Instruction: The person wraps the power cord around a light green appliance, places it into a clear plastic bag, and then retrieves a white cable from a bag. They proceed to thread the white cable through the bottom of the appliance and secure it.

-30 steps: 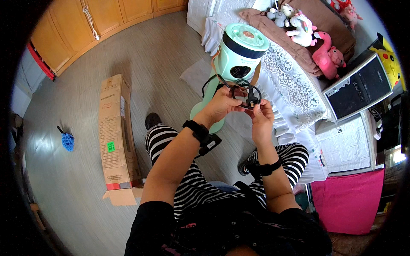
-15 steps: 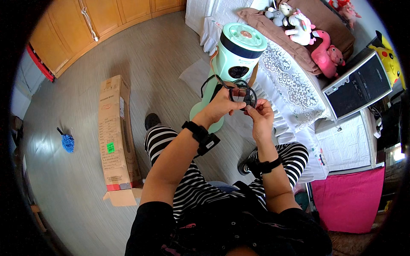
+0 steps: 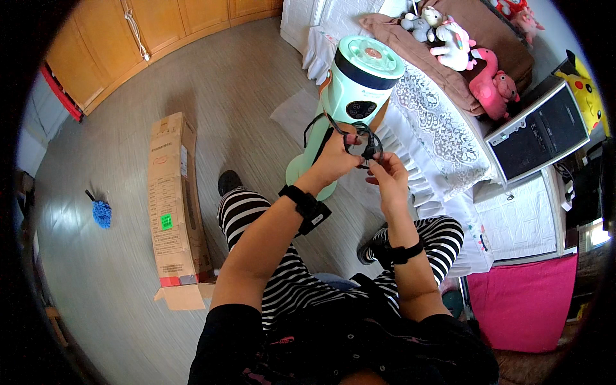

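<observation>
Left hand [image 3: 333, 160] pinched on a coiled black power cord [image 3: 362, 142], grip closed around the loop's left side. Right hand [image 3: 387, 176] closed on the same cord, fingertips pressed together at the loop's lower right, just beside the left hand. Cord held in the air between both hands, directly in front of a mint-green tower appliance [image 3: 350, 102], with one strand trailing down along the appliance's side. Black bands on both wrists. Appliance upright on the wooden floor [image 3: 224, 83], dark ring near the top, dark round panel on its front, pale mat under and behind the base. Below the hands, black-and-white striped trousers, knees bent, dark shoes on the floor. Left of the legs, a long cardboard box [image 3: 173, 199] flat on the floor, one end flap open, a green sticker on its side. Further left, well apart, a small blue duster [image 3: 100, 212]. Right of the appliance, a bed [image 3: 443, 141] with white lace cover, plush toys [image 3: 475, 58] heaped at the far end. Past the bed, a dark computer case [image 3: 539, 135]; lower right, a pink cushion [image 3: 523, 308]. Wooden cabinets [image 3: 128, 32] along the top edge.
</observation>
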A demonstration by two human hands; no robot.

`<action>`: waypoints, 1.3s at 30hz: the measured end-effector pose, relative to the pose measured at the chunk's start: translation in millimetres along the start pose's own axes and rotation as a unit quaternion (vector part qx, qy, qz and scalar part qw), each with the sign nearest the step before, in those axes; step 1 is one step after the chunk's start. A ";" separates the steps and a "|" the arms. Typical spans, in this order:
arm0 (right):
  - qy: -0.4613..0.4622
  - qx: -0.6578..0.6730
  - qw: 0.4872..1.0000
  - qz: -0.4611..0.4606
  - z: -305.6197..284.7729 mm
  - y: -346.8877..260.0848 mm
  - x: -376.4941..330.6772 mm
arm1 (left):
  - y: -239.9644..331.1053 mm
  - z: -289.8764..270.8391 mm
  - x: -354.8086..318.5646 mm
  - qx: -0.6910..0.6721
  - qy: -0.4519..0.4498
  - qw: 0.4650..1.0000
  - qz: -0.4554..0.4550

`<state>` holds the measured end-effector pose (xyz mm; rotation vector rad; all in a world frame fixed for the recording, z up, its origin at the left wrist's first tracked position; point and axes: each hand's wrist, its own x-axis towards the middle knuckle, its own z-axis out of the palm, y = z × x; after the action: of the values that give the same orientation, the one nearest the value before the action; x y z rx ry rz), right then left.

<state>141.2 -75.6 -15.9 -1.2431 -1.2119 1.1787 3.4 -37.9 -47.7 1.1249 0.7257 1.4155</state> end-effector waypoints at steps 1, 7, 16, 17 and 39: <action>-0.016 -0.030 0.999 -0.025 -3.7 2.3 0.0 | -1.7 -0.4 0.1 0.036 0.015 0.999 0.000; 0.077 -0.176 0.957 -0.216 -2.5 6.2 5.4 | 13.8 -10.9 0.1 0.013 0.034 0.987 -0.155; -0.008 -0.116 0.984 -0.132 -5.1 24.5 26.2 | 10.2 -12.7 0.8 -0.082 0.087 0.985 -0.120; -0.010 -0.124 0.982 -0.141 -6.5 25.9 27.5 | 10.0 -12.5 2.6 -0.085 0.106 0.984 -0.114; 0.027 -0.213 0.945 -0.245 1.6 34.0 41.0 | 56.0 -21.1 -3.2 0.163 0.185 0.968 0.051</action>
<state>141.6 -34.6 -50.0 -1.1686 -1.6730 0.5272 -37.6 -47.5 -5.1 1.1717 1.2151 1.6567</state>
